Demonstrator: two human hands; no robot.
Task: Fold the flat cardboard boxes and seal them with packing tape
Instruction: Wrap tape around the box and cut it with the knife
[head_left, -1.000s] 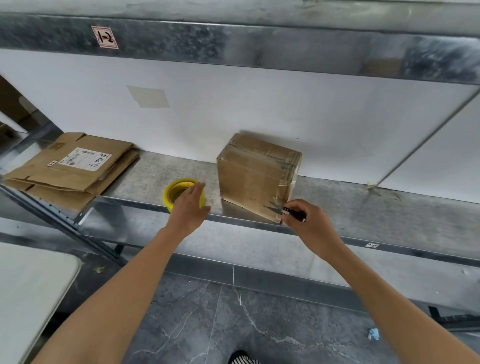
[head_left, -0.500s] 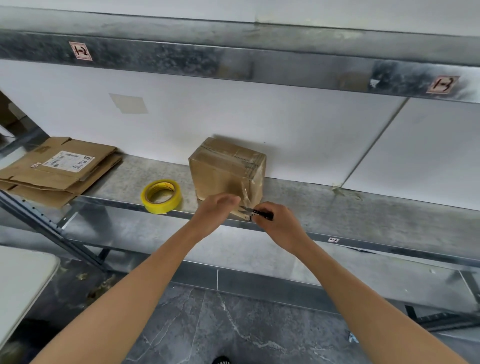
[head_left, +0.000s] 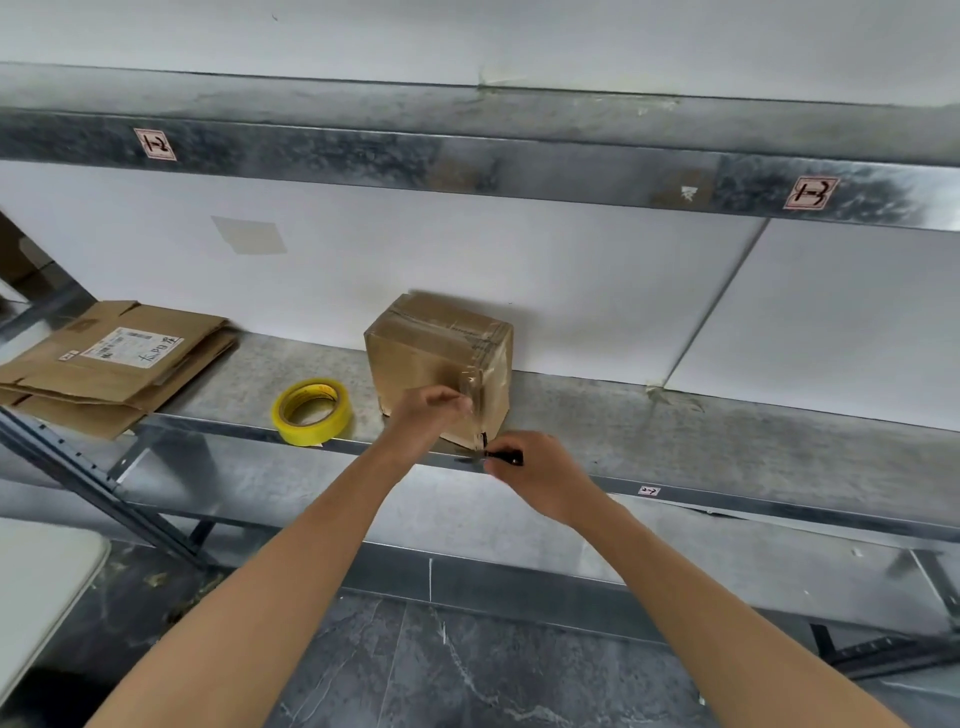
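Two bare hands were close together at the near corner of a taped brown cardboard box (head_left: 434, 358) standing on a grey metal shelf (head_left: 701, 421). The left hand (head_left: 423, 418) had its fingers curled against the box's front, pinching a strip of clear tape (head_left: 470, 387) that ran up the corner edge. The right hand (head_left: 543, 475), just below at the shelf lip, gripped a small black-handled cutting tool (head_left: 503, 457); its blade end was blurred and pointed towards the box's bottom corner. A yellow roll of packing tape (head_left: 311, 413) lay flat just left of the box, not touching it. Further left, a stack of flattened brown cardboard boxes (head_left: 114, 364), the top one bearing a white label, rested at the shelf's end. A white wall panel (head_left: 571, 270) stood behind, with grey marbled floor (head_left: 467, 665) below.
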